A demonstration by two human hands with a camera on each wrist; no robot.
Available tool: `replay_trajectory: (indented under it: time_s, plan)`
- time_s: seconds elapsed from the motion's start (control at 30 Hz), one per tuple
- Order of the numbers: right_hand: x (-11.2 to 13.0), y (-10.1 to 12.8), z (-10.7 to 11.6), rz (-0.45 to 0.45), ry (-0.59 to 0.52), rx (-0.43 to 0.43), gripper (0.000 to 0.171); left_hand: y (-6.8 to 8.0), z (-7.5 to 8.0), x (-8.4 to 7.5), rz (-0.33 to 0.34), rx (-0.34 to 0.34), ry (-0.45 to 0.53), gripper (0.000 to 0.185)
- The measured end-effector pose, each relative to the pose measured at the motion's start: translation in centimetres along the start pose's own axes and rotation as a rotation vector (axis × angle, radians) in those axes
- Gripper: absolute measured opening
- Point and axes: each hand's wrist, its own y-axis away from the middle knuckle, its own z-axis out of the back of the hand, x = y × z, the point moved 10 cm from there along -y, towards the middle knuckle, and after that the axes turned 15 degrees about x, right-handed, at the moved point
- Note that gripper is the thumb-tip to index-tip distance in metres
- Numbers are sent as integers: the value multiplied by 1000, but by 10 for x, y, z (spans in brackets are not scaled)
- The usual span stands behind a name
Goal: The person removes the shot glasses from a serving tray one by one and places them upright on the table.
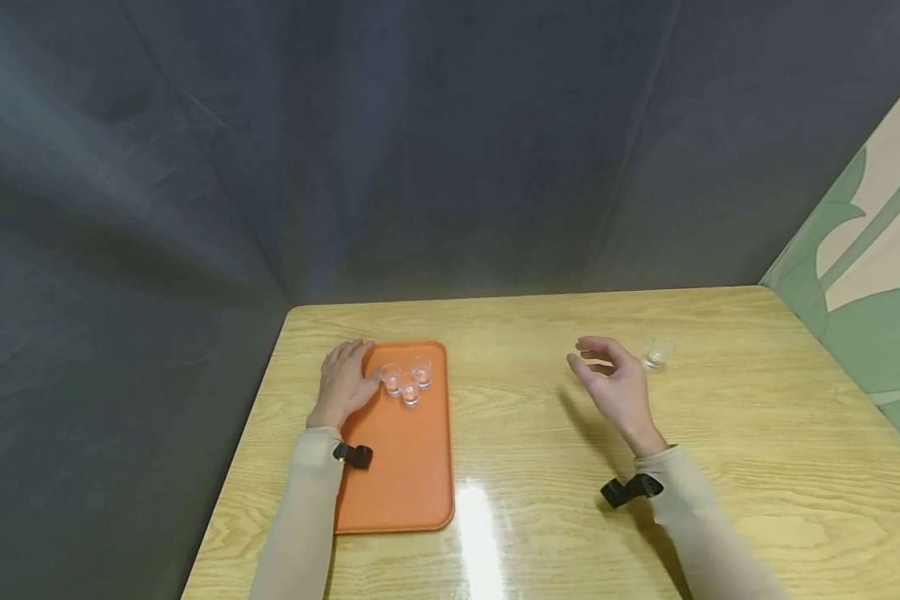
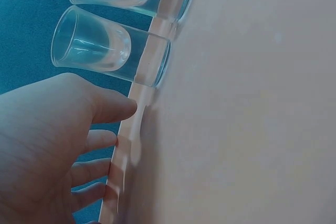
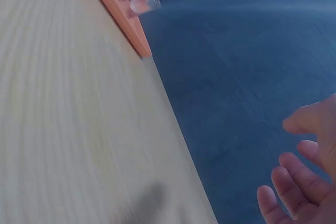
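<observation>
Three small clear shot glasses (image 1: 410, 392) stand close together toward the far end of an orange tray (image 1: 393, 492). My left hand (image 1: 342, 383) is at the tray's far left edge, its thumb beside the leftmost glass (image 1: 392, 381). In the left wrist view, the thumb and loosely bent fingers of that hand (image 2: 47, 124) lie just below the nearer glass (image 2: 92, 43), holding nothing. My right hand (image 1: 617, 387) hovers over the table to the right of the tray, fingers loosely curved around nothing. A fourth glass (image 1: 656, 357) stands on the table beyond it.
The wooden table (image 1: 525, 417) ends at a dark curtain (image 1: 457, 167) at the back and left. A wall with a green leaf pattern (image 1: 870, 333) borders the right side. Glare shows on the tabletop near the tray's near right corner.
</observation>
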Motion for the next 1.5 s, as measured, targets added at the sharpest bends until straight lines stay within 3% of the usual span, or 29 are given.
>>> replay_trajectory:
  time_s: [0.7, 1.1, 1.5]
  plan:
    - [11, -10, -98, -28, -117, 275, 33, -2, -1, 2, 2, -12, -5, 63]
    - [27, -14, -144, -20, -179, 342, 33, -2, -3, 3, 9, -2, -3, 63]
    - [38, -19, -174, -25, -181, 375, 34, -3, -3, 3, 12, -3, 10, 63]
